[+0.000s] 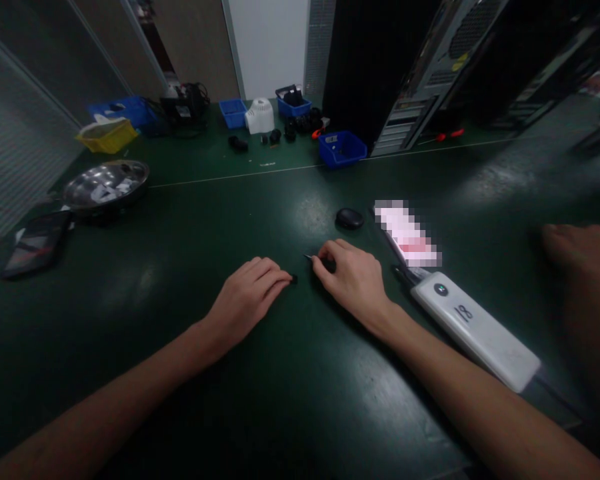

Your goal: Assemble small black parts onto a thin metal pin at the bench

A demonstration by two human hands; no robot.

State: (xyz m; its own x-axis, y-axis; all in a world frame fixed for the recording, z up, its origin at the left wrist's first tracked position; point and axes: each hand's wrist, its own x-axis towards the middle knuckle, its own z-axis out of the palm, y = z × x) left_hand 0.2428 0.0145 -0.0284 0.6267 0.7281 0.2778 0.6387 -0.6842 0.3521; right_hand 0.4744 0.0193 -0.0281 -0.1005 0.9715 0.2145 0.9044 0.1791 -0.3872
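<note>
My left hand (247,297) rests on the dark green table (300,400) with its fingertips pinching a tiny black part (293,279). Just to its right, my right hand (353,277) is curled around a thin black tool (315,260) whose tip points left toward that part. The tool tip and the part are a short gap apart. A small black oval piece (349,217) lies beyond my right hand.
A white power bank (475,330) lies to the right, a pixelated card (407,233) beyond it. Another person's hand (585,267) is at the right edge. A metal bowl (105,183), phone (36,243), blue bins (341,148), yellow bin (107,135) and computer cases (430,73) stand farther back.
</note>
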